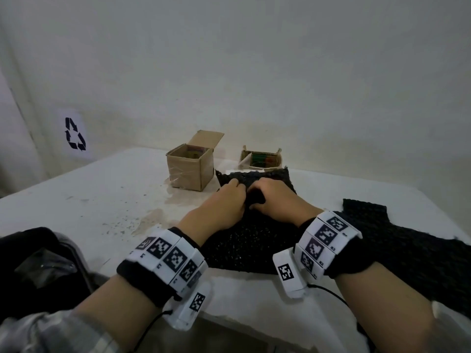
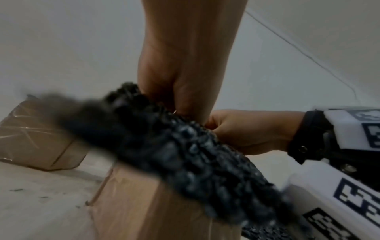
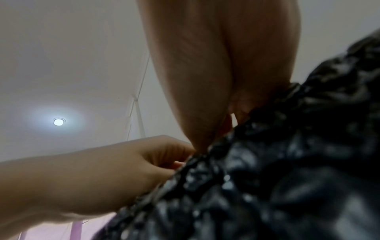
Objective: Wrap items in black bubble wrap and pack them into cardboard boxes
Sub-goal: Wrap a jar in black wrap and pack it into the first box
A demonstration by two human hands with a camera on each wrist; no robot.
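A sheet of black bubble wrap (image 1: 249, 240) lies on the white table (image 1: 107, 200) in front of me, its far part raised. My left hand (image 1: 224, 200) and right hand (image 1: 272, 197) meet at its middle, fingers curled and pinching the wrap (image 2: 185, 146). The item inside is hidden by the wrap and my hands. In the right wrist view the wrap (image 3: 277, 178) fills the lower right, with my left hand (image 3: 107, 175) gripping its edge. An open cardboard box (image 1: 190, 166) stands just beyond, left of the wrap.
A second, lower cardboard box (image 1: 262, 157) with coloured contents sits at the back against the wall. Another black bubble wrap sheet (image 1: 397, 248) lies to the right. A dark bag (image 1: 38, 266) sits at the table's left front.
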